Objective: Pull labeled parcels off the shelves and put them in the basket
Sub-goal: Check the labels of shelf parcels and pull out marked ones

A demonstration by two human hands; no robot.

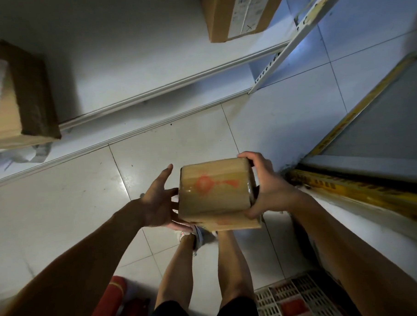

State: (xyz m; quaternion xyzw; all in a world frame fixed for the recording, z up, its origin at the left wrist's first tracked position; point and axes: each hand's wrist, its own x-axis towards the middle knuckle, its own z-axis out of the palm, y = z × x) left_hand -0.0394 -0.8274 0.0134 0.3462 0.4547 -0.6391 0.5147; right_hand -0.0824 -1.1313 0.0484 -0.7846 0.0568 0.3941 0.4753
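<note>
We hold a taped cardboard parcel (216,191) at waist height above the tiled floor (73,199). Our right hand (268,186) grips its far side, fingers (244,155) curled over the top edge; our left hand (159,203) lies open, flat against the near side and underneath. The basket (302,299) sits low to our right. We should keep the box level, turn right, and lower it in rather than drop it.

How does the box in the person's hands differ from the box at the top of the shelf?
The held box is small and bears a red mark; the shelf box is larger and carries white printed labels. The held box is lifted over the floor, right hand curled round it, left hand open beside it; the shelf box rests untouched. Both are brown cardboard.
</note>
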